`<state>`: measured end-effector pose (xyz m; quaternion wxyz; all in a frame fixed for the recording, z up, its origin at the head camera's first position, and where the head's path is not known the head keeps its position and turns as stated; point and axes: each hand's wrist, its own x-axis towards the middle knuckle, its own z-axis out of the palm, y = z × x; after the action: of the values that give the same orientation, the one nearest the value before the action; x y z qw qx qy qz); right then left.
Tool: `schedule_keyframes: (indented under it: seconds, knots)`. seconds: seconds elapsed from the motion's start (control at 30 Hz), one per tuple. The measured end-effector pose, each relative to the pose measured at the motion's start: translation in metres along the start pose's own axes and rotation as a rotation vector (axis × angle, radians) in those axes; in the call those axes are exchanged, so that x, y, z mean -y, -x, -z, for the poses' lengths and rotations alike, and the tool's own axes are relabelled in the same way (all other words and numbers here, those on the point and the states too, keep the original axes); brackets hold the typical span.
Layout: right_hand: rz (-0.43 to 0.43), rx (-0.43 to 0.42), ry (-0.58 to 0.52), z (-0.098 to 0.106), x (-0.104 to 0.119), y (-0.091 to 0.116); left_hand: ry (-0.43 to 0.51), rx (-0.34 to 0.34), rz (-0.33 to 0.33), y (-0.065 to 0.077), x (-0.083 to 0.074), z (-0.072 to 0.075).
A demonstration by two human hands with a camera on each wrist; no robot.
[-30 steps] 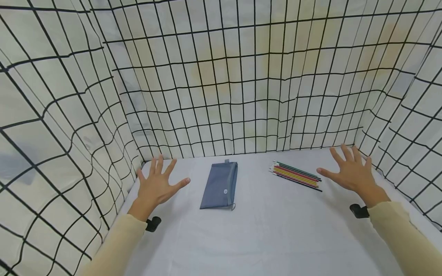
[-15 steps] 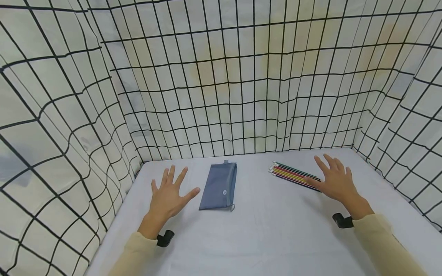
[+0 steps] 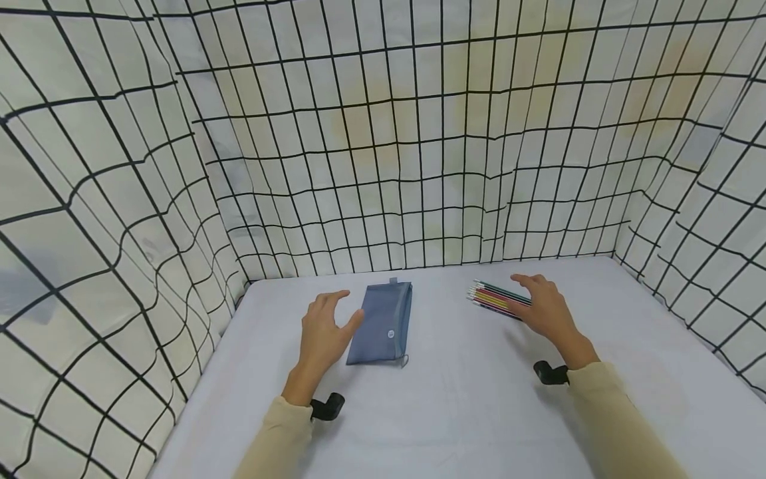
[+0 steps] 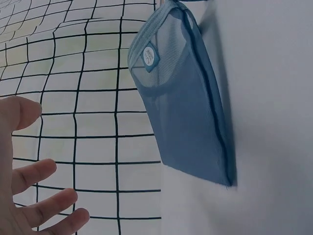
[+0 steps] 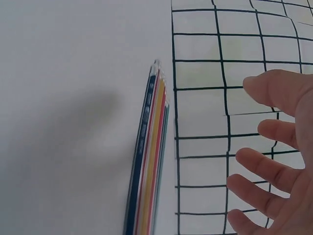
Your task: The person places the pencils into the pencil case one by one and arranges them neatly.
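- Nearest my left edge of the head view, a cream sleeve (image 3: 278, 429) and a black wrist device (image 3: 328, 406) lead to the left hand (image 3: 321, 336); its fingers are bent and apart, and it covers part of the pouch's left side from me.
- Farther right, the right hand (image 3: 547, 313) hides the pencils' near ends; its fingers are apart too, with a gap to the pencils in my right wrist view.
- Left of centre lies the pouch (image 3: 383, 326), flat and blue-grey, with a round white label and a loop at its lower right corner.
- Right of centre lie the pencils (image 3: 492, 298), bundled side by side: green, red, yellow, dark blue.
- Beneath everything I see a white counter (image 3: 455, 399), walled by a black grid (image 3: 443, 44) over pale sheeting.
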<state>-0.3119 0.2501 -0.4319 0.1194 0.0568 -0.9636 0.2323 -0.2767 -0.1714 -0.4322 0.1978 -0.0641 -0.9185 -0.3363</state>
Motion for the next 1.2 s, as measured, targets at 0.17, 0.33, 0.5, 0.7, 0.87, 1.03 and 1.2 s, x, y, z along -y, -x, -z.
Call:
schedule_keyframes:
  seconds: [0.17, 0.33, 0.5, 0.7, 0.87, 1.03, 1.2]
  knots:
    - [-0.026, 0.027, -0.079, -0.013, 0.004, -0.008, 0.097, -0.013, 0.054, -0.007, -0.005, -0.014]
    - [-0.059, 0.032, -0.124, -0.021, 0.003, -0.011, 0.117, 0.009, 0.090, -0.008, -0.006, -0.028]
    - [-0.080, 0.035, -0.119, -0.028, -0.004, -0.012, 0.115, 0.073, 0.123, -0.005, -0.003, -0.039]
    - [-0.084, 0.066, -0.097, -0.034, -0.009, -0.011, 0.099, 0.154, 0.163, 0.001, -0.001, -0.049]
    - [-0.112, 0.100, -0.074, -0.037, -0.010, -0.010, 0.081, 0.195, 0.196, 0.006, -0.003, -0.056]
    - [-0.130, 0.126, -0.045, -0.038, -0.009, -0.011, 0.056, 0.199, 0.213, 0.007, -0.005, -0.060]
    - [-0.130, 0.139, -0.007, -0.040, -0.010, -0.013, 0.044, 0.199, 0.192, 0.008, -0.004, -0.062]
